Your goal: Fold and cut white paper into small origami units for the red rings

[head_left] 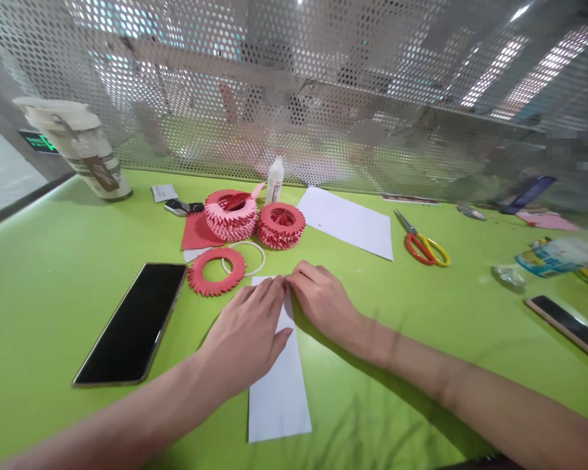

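Observation:
A long white paper strip (pixel 279 408) lies lengthwise on the green table (pixel 382 411), its near end wide and flat. My left hand (pixel 249 326) rests across its upper part, fingers stretched forward and pressing down, thumb apart. At the strip's far right edge my right hand (pixel 323 300) has its fingers closed and bent, the fingertips touching the paper beside my left fingertips. Whether those fingertips pinch the edge is too small to tell. Just beyond my left hand are a red toothed paper ring (pixel 196 276) and a thin white ring (pixel 261 251).
Farther back stand pink (pixel 230 225) and red folded-paper rings (pixel 281 235) and a glue bottle (pixel 275 179). A phone (pixel 132 326) lies left; a white sheet (pixel 347 222), scissors (pixel 421 243) and another phone (pixel 568 326) lie right. A cup (pixel 88 156) stands back left, before a mesh panel (pixel 200 117).

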Action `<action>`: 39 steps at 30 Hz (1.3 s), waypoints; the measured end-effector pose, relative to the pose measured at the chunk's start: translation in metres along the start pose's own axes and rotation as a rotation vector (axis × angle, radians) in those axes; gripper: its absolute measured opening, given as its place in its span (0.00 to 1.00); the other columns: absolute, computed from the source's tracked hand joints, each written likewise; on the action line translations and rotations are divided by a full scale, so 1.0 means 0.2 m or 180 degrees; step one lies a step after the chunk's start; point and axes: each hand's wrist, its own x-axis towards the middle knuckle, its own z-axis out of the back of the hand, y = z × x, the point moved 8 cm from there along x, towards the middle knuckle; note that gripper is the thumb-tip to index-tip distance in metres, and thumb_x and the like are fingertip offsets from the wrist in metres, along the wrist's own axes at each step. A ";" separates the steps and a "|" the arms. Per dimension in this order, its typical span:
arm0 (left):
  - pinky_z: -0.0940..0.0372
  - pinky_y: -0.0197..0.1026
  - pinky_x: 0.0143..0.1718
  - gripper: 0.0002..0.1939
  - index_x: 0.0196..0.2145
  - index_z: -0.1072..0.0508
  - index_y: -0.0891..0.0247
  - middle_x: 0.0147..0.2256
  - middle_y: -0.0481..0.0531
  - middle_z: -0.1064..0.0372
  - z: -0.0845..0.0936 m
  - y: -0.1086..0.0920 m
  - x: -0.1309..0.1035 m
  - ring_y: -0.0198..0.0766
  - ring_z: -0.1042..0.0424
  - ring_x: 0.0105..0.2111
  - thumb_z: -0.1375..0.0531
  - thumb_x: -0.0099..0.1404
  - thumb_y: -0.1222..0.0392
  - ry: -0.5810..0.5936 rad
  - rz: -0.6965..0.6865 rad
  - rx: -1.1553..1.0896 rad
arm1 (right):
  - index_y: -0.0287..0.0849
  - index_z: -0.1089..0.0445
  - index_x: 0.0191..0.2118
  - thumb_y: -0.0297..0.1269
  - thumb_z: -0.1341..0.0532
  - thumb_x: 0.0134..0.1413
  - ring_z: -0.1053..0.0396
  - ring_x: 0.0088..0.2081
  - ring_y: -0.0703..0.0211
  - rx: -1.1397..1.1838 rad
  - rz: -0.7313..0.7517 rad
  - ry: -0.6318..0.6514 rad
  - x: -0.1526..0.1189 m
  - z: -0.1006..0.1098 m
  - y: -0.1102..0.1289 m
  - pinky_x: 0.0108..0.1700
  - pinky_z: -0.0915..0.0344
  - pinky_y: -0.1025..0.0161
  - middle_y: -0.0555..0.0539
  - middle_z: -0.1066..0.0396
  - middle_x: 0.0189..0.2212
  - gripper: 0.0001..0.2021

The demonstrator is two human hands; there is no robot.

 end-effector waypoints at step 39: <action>0.37 0.58 0.63 0.29 0.70 0.38 0.78 0.68 0.72 0.34 0.02 0.00 0.00 0.57 0.33 0.65 0.52 0.79 0.57 -0.0187 -0.0067 0.0068 | 0.37 0.27 0.36 0.16 0.41 0.57 0.33 0.35 0.50 -0.0830 0.0778 0.0513 -0.49 0.15 0.50 0.40 0.33 0.54 0.43 0.29 0.35 0.10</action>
